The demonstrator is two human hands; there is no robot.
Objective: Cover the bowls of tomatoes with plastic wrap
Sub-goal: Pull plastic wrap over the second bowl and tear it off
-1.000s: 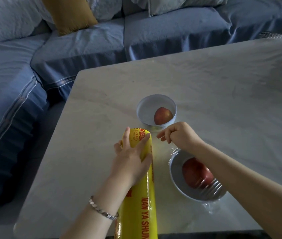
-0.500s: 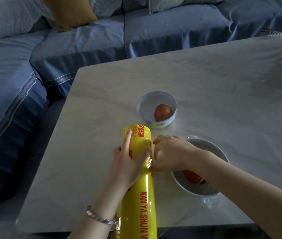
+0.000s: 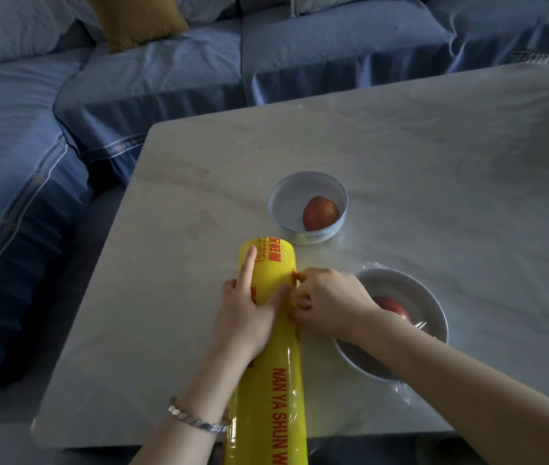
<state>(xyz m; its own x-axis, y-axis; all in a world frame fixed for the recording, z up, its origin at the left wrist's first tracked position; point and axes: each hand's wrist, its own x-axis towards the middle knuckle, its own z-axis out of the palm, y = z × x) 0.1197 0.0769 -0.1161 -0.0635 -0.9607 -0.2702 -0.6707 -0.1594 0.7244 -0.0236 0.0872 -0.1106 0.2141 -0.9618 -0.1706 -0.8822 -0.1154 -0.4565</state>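
Observation:
A big yellow roll of plastic wrap (image 3: 273, 380) lies lengthwise on the pale table (image 3: 434, 169), its near end past the front edge. My left hand (image 3: 249, 303) presses down on the roll, forefinger stretched along it. My right hand (image 3: 326, 303) pinches at the film edge on the roll's right side. Behind the roll stands an uncovered white bowl (image 3: 283, 203) holding one red tomato (image 3: 320, 213). To the right a second white bowl (image 3: 430, 303) holds a tomato (image 3: 394, 307) under crinkled clear film; my right forearm hides part of it.
A blue sofa (image 3: 172, 82) wraps around the table's left and far sides, with a mustard cushion (image 3: 132, 18) and pale cushions on it. A dark gap of floor lies between sofa and table on the left.
My right hand came back from near the far bowl to the roll's right side and now picks at the film edge. My left hand stayed on the roll.

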